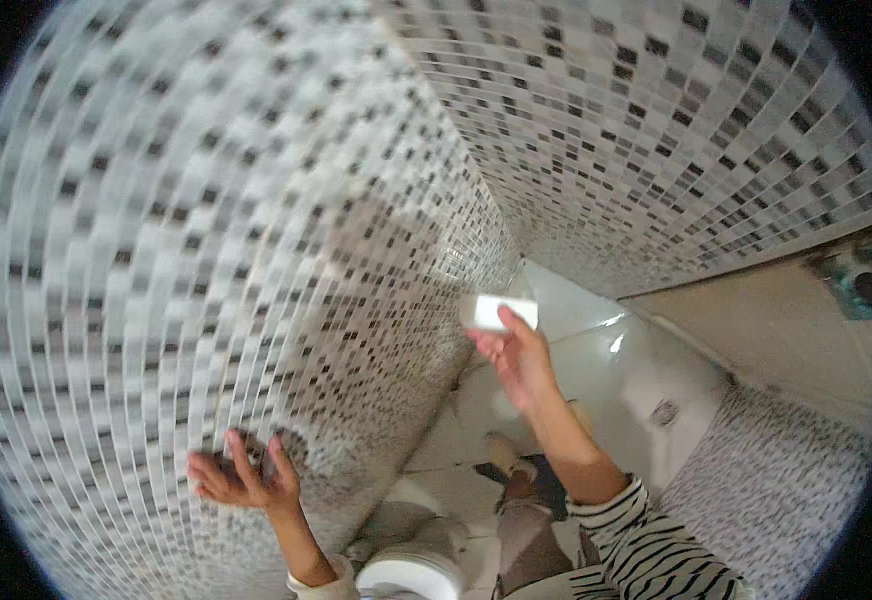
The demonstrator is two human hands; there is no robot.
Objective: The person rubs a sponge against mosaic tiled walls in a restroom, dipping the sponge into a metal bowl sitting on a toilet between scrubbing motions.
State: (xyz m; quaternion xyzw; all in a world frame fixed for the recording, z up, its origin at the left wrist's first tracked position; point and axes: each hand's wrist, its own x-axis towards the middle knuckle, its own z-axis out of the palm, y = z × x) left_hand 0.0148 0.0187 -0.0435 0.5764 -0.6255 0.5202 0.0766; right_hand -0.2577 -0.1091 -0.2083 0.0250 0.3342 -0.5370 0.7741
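Note:
My right hand [522, 352] grips a small white block [505, 313], possibly a sponge or eraser, with the thumb on its upper face. The block is close to the mosaic-tiled wall [376, 285] near the room's corner; whether it touches the tiles I cannot tell. At the lower left, my left hand [248, 476] has its fingers spread against or just in front of the same wall and holds nothing. Striped fabric covers my right upper arm, and a pale cuff shows at my left forearm.
A second mosaic wall [653, 135] meets the first at the corner. Below lie glossy pale floor tiles [578, 360] and a round floor drain [663, 413]. A white toilet [409, 577] stands at the bottom, beside my legs. A beige ledge or doorway edge runs along the right.

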